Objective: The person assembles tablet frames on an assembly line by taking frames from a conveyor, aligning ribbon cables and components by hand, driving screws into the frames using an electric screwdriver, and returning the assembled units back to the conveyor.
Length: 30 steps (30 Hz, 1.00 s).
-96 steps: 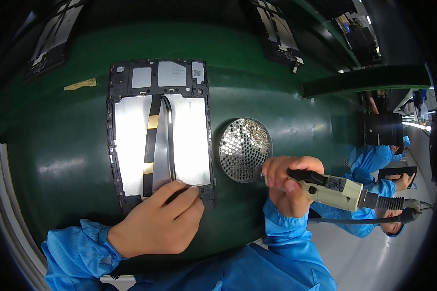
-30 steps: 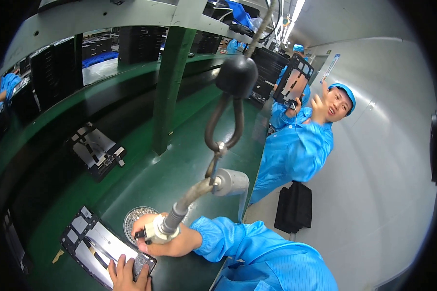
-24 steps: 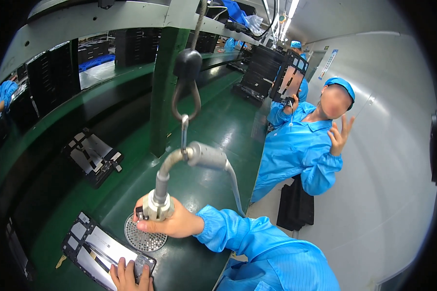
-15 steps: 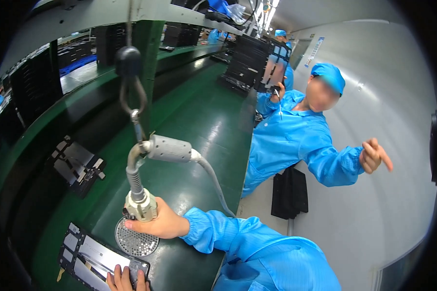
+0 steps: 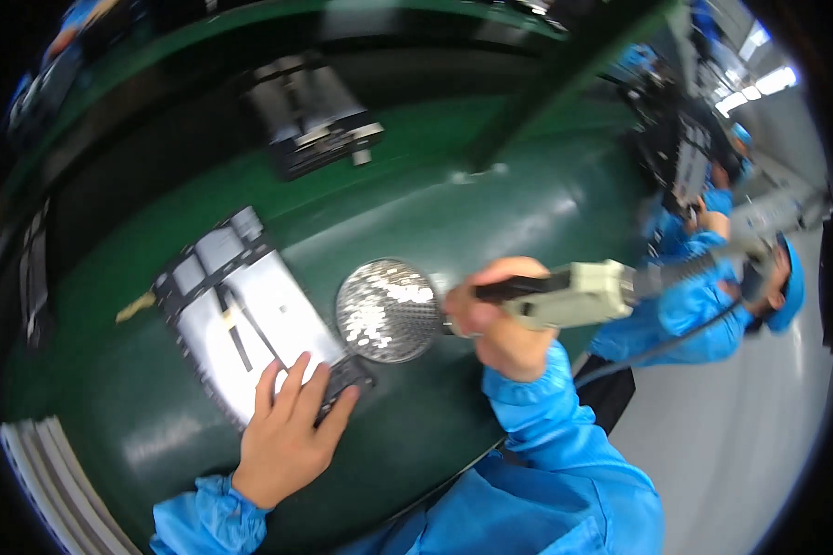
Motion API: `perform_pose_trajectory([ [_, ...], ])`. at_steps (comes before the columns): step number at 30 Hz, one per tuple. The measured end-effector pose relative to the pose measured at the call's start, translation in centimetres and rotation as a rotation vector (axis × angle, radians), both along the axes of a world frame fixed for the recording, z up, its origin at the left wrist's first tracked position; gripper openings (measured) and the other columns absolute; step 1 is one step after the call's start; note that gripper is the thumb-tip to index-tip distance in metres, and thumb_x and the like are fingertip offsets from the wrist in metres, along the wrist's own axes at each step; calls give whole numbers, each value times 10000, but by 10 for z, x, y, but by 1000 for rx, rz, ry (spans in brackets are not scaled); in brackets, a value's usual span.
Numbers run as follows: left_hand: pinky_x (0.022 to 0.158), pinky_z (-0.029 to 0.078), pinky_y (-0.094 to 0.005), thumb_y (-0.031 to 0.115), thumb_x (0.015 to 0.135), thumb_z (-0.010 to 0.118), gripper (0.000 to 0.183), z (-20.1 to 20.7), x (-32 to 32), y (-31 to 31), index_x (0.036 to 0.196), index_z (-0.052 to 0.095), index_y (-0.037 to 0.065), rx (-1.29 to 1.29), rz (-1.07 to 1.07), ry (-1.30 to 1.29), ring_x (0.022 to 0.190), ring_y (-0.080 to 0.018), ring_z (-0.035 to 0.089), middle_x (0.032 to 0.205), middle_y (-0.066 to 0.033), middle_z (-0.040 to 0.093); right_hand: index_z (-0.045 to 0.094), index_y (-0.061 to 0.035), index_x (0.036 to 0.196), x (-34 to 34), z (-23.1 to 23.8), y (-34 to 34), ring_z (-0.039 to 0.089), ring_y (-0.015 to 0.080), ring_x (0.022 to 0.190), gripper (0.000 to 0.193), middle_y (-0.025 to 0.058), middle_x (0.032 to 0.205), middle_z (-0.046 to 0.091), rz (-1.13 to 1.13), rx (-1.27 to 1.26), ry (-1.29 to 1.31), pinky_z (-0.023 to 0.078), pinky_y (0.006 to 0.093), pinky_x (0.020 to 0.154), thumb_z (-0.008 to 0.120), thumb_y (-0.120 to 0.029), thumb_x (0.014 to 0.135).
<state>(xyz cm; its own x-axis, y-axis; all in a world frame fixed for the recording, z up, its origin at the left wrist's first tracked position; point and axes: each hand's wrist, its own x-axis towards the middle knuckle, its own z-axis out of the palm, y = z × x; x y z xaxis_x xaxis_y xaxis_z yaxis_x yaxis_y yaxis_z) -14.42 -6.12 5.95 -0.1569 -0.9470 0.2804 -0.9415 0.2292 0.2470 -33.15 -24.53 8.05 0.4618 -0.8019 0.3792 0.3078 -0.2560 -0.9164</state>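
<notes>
My left hand [image 5: 292, 435] rests on the near right end of a flat device frame [image 5: 273, 305], fingers spread. The frame has a black border and a silver-white inner plate. Wrapped round a pale green electric screwdriver [image 5: 578, 296] is my right hand [image 5: 507, 319]. The screwdriver lies almost level, its working end pointing left and its cable end to the right; the tip is blurred. Between the device frame and my right hand sits a round perforated metal plate [image 5: 389, 310], shiny with small bright spots. It lies close to the frame's right corner.
Another device frame [image 5: 315, 116] lies farther back on the green bench [image 5: 491, 398]. A grey ribbed rail [image 5: 65, 486] stands at the near left. A green post [image 5: 565, 83] rises at the back. On the right, a person in blue [image 5: 694, 301] is at the bench near stacked black parts [image 5: 671, 148].
The view has swung left and down toward the bench. My right hand has tipped the screwdriver from upright to nearly level. More of my left hand shows, still on the device frame.
</notes>
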Motion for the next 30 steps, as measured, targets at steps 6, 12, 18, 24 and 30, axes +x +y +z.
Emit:
perform_pose_trajectory([
  [6, 987, 347, -529, 139, 766, 638, 316, 10, 4, 13, 1081, 659, 113, 0, 41, 1, 1167, -355, 509, 1147, -180, 567, 475, -49, 1064, 24, 16, 15, 489, 179, 578, 315, 69, 645, 491, 162, 157, -40, 437, 400, 673, 531, 18, 761],
  [12, 986, 350, -525, 131, 775, 592, 310, 19, -1, 10, 1076, 661, 112, 4, 34, 75, 1164, -351, 515, 1128, -179, 581, 474, -57, 1058, 30, 23, 17, 486, 179, 572, 316, 67, 648, 497, 188, 162, 25, 431, 394, 657, 532, 19, 758],
  [18, 985, 353, -519, 135, 781, 584, 306, 37, -3, 6, 1076, 658, 112, 22, 16, 128, 1161, -351, 515, 1115, -180, 590, 479, -53, 1048, 25, 41, 18, 489, 182, 557, 310, 75, 646, 508, 173, 179, 98, 433, 394, 637, 568, 2, 756],
  [24, 981, 363, -511, 143, 782, 580, 310, 40, -6, 5, 1080, 656, 106, 3, 4, 94, 1155, -348, 517, 1117, -176, 591, 492, -11, 1037, 16, 41, 12, 546, 180, 627, 271, 121, 727, 570, 263, 204, -1, 494, 401, 735, 593, 62, 797],
  [30, 978, 375, -504, 146, 783, 569, 304, 49, -13, 3, 1071, 658, 103, 4, 26, 89, 1143, -337, 526, 1113, -166, 595, 481, -39, 1036, 15, 49, 14, 484, 182, 555, 284, 82, 632, 502, 169, 128, 82, 438, 382, 631, 578, -19, 770],
])
